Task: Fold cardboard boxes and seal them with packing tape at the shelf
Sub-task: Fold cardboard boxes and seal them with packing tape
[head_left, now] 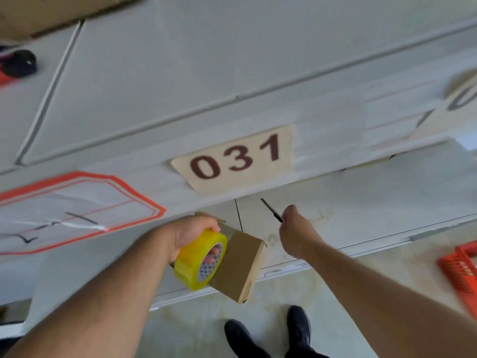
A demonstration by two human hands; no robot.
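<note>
My left hand (192,235) grips a yellow roll of packing tape (200,259), its fingers passing through the core. The roll lies against a small folded cardboard box (240,264) held in the air in front of the white shelf (180,73); tape covers the box's upper end. My right hand (296,233) pinches a thin dark blade or pen-like tool (271,210) just to the right of the box, its tip pointing up and left. The tool's lower end is hidden in the hand.
A tag reading 031 (235,158) is stuck on the shelf's front edge. An orange-bordered label (77,210) lies to the left. Flat cardboard (51,14) and a black and red object (18,64) sit at the top left. An orange basket (462,270) stands on the floor at right. My shoes (268,334) are below.
</note>
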